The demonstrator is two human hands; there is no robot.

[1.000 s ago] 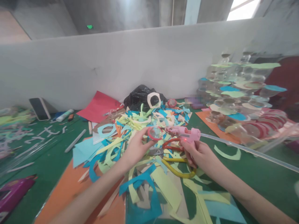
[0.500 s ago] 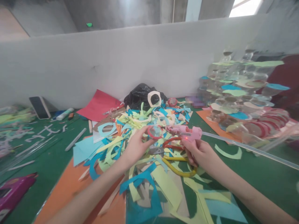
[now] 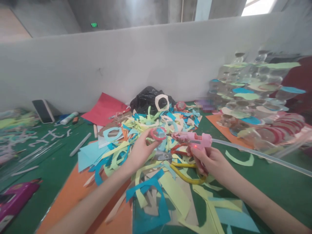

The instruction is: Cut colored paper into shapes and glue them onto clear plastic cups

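Note:
My left hand (image 3: 141,149) pinches a small clear plastic piece with a red rim (image 3: 158,133) between thumb and fingertips. Opposite it, my right hand (image 3: 207,159) is wrapped round the handle of a pink hot glue gun (image 3: 192,139), its red light lit. The nozzle points left, close to the clear piece; whether they touch I cannot tell. A long clear glue stick (image 3: 263,156) runs out of the gun's back. Beneath both hands lie scissors with red and yellow handles (image 3: 187,177), their metal pivot showing among coloured paper scraps (image 3: 156,185).
Stacked clear cups with paper layers (image 3: 255,94) stand at right. A black plastic bag (image 3: 146,100) and red paper (image 3: 104,110) lie by the white partition (image 3: 109,65). On the left are a phone (image 3: 43,111), a purple tool (image 3: 18,201) and clear sticks (image 3: 39,152) on the green table.
The red-rimmed piece has tilted in my left fingers, and that hand has shifted slightly up and left. My right hand keeps the glue gun at nearly the same spot.

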